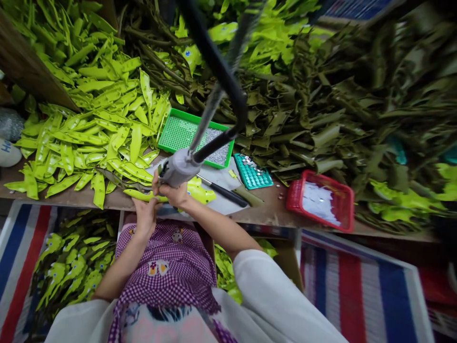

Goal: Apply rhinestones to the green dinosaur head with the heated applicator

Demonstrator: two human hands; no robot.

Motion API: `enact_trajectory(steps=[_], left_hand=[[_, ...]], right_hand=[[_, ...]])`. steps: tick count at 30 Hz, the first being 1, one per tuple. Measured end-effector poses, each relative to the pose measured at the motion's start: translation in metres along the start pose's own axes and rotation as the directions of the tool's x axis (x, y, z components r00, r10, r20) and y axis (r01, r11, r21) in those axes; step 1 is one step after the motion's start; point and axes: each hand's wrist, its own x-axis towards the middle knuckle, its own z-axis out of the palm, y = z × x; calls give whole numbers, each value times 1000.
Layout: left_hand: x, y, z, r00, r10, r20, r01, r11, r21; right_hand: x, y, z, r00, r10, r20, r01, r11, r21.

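Wrapped around the body of a grey hanging power screwdriver [180, 166] is my right hand [174, 194], closed, just above the table's front edge. Its tip is hidden behind my fingers. My left hand [145, 215] is pinched on a long yellow-green plastic piece [137, 195], directly below the tool. Beside my right hand lies another yellow-green piece [202, 191], partly covered by my wrist. A loose screwdriver with a black handle [228, 194] rests to the right. Behind the tool stands a green tray [178, 131] with small metal parts at its right end.
Yellow-green plastic pieces [96, 114] heap up on the left. Dark olive pieces [332, 105] pile along the back and right. A teal tray [253, 172] and a red basket [323, 219] of white pieces stand right. A black cable [214, 47] hangs down across the middle.
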Motion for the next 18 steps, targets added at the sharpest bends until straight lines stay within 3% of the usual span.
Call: enact_trajectory(steps=[6, 10, 12, 14, 15, 18], left_hand=[[3, -2, -2, 998, 60, 26, -59, 998, -38], [6, 2, -2, 1000, -17, -8, 17, 1000, 9], [6, 5, -1, 998, -54, -29, 55, 998, 30], [6, 6, -1, 998, -54, -17, 55, 998, 23], [6, 6, -1, 999, -53, -7, 53, 998, 17], [7, 5, -2, 998, -64, 3, 64, 998, 24]], right_hand=[[0, 1, 10, 993, -117, -1, 117, 990, -85], [13, -28, -3, 986, -155, -63, 159, 986, 58], [35, -48, -28, 928, -283, -242, 308, 948, 75], [68, -63, -62, 761, -464, -453, 472, 876, -103], [85, -66, -79, 712, -507, -485, 465, 859, -216], [132, -60, -120, 691, -534, -487, 381, 842, -383]])
